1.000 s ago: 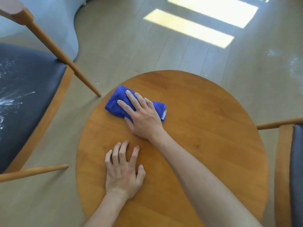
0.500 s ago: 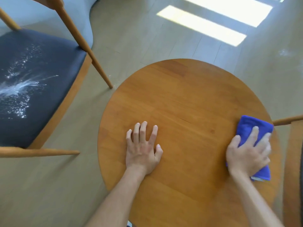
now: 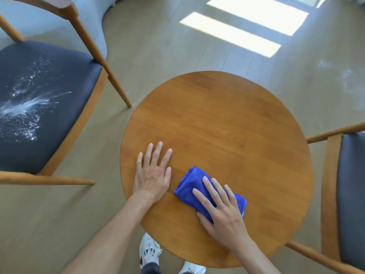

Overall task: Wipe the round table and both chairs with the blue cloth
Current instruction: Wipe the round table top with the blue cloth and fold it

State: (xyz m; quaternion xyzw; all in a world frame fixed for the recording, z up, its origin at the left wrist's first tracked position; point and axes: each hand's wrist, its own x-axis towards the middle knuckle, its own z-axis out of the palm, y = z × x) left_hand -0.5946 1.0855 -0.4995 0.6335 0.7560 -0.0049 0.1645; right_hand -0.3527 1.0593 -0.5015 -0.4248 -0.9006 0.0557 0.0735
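Observation:
A round wooden table [image 3: 227, 119] fills the middle of the view. A folded blue cloth [image 3: 189, 184] lies on its near part, and my right hand [image 3: 221, 210] presses flat on top of it with fingers spread. Just left of the cloth, my left hand [image 3: 153, 173] rests flat on the bare tabletop, holding nothing. To the left stands a wooden chair with a dark seat [image 3: 39, 107] that carries white powdery specks. At the right edge a second wooden chair [image 3: 351, 186] with a dark seat is partly cut off.
Pale wood-look floor surrounds the table, with sunlit patches [image 3: 246, 26] at the top. A whitish smear [image 3: 343, 76] marks the floor at the far right. My white shoes [image 3: 148, 250] show below the table's near edge. A pale curved wall [image 3: 88, 18] stands behind the left chair.
My right hand has swept the cloth from the table's left side to its right edge, then back to the near middle. My left hand stays flat on the table.

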